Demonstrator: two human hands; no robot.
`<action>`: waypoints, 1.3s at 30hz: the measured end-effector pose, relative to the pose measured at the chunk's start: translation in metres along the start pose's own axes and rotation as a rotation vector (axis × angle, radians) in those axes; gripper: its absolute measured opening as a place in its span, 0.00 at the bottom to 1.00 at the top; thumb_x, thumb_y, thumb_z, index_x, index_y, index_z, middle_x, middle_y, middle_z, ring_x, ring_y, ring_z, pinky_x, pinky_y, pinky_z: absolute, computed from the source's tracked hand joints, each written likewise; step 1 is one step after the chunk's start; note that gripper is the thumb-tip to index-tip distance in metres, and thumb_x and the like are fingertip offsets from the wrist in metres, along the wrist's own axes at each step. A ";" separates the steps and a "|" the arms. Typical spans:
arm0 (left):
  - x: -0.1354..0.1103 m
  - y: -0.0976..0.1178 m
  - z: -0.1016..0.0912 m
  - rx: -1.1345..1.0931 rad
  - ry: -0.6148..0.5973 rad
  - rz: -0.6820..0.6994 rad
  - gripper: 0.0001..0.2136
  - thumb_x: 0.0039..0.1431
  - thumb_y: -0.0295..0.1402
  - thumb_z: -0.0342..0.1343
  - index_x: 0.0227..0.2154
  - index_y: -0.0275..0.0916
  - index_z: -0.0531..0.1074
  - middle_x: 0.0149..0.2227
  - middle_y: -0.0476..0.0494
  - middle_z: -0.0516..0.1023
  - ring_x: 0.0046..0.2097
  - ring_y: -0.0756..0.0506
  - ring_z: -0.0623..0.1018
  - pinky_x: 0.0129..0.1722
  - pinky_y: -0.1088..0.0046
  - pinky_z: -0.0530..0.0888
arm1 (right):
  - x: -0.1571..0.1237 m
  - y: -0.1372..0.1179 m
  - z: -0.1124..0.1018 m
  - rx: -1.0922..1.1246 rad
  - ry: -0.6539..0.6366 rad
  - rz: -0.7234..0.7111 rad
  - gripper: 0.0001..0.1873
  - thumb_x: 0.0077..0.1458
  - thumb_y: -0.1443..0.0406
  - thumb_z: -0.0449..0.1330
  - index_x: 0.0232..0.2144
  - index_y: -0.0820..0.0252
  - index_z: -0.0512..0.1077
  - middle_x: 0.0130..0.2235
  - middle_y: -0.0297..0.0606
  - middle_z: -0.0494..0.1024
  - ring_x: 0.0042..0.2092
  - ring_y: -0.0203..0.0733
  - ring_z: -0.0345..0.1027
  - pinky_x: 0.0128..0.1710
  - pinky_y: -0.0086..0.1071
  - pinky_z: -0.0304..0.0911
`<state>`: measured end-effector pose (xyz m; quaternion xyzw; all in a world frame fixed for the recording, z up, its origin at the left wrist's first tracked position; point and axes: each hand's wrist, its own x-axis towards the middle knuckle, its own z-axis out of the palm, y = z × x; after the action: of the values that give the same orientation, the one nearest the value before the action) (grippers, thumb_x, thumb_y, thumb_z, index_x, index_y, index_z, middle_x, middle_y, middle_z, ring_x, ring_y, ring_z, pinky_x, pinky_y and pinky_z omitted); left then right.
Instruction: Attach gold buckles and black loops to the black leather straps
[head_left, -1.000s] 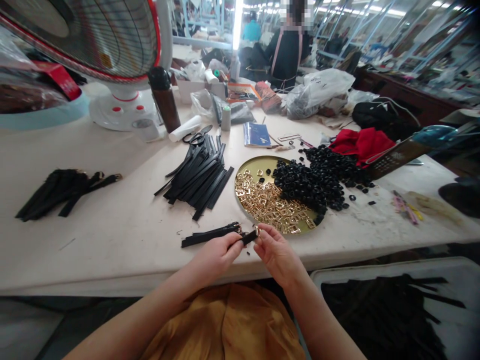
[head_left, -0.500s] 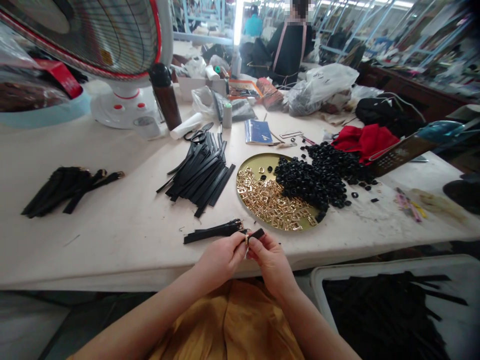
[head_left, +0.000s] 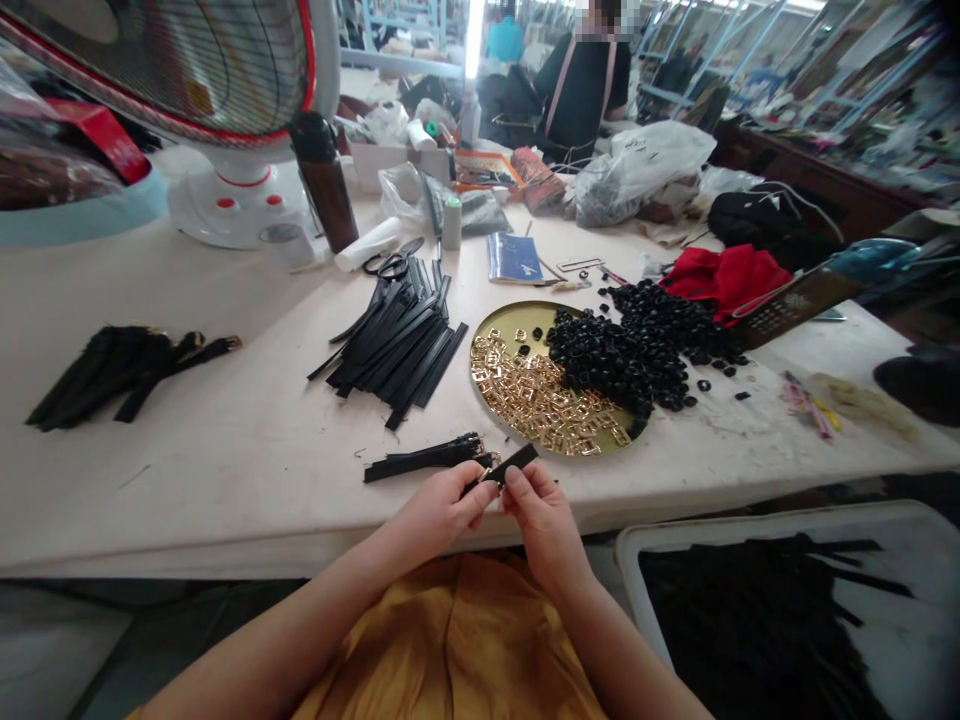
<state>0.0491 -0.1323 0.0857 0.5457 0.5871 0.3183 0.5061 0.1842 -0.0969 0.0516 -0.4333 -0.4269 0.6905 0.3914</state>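
Left hand (head_left: 442, 512): pinching the black strap (head_left: 516, 464) — just in front of the round gold tray (head_left: 507, 322).
Right hand (head_left: 541, 510): gripping the same strap — beside the left.
Gold buckles (head_left: 547, 405): heaped in that tray.

Fingertips (head_left: 516, 481) hide the near end of the black strap (head_left: 520, 461).

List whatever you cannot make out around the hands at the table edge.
Head view only:
- Near end of the short black strap: covered by the fingertips of the left hand and right hand; any fitting there is too small to tell.
- White plastic bin of black strips: cut off by the bottom edge.
- White table fan: cut off by the top edge.
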 end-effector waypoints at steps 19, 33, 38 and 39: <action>-0.002 -0.016 0.007 -0.208 -0.080 -0.113 0.17 0.57 0.47 0.43 0.24 0.37 0.63 0.16 0.57 0.60 0.17 0.55 0.58 0.16 0.80 0.55 | -0.008 0.006 -0.005 -0.040 -0.144 0.069 0.10 0.47 0.60 0.61 0.31 0.59 0.68 0.28 0.31 0.69 0.27 0.32 0.58 0.29 0.28 0.57; -0.011 -0.010 0.003 -0.096 -0.144 -0.167 0.11 0.57 0.39 0.43 0.28 0.37 0.64 0.20 0.55 0.63 0.19 0.54 0.60 0.18 0.79 0.57 | -0.010 0.009 -0.008 0.119 -0.128 0.170 0.11 0.47 0.58 0.60 0.27 0.60 0.69 0.24 0.30 0.70 0.25 0.31 0.60 0.28 0.27 0.58; -0.011 -0.012 0.002 -0.095 -0.167 -0.181 0.12 0.55 0.41 0.46 0.29 0.37 0.65 0.21 0.54 0.65 0.19 0.54 0.61 0.17 0.80 0.58 | -0.012 0.009 -0.010 -0.071 -0.106 0.084 0.11 0.46 0.58 0.61 0.24 0.61 0.68 0.22 0.29 0.68 0.26 0.33 0.60 0.29 0.28 0.58; -0.011 -0.012 0.002 -0.097 -0.171 -0.182 0.12 0.55 0.42 0.46 0.28 0.37 0.65 0.20 0.54 0.65 0.19 0.54 0.61 0.17 0.80 0.58 | -0.012 0.010 -0.010 -0.058 -0.115 0.097 0.11 0.46 0.58 0.61 0.24 0.61 0.68 0.22 0.29 0.68 0.26 0.33 0.60 0.29 0.28 0.58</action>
<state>0.0464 -0.1453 0.0770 0.4902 0.5729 0.2513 0.6069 0.1963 -0.1087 0.0432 -0.4243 -0.4469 0.7197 0.3198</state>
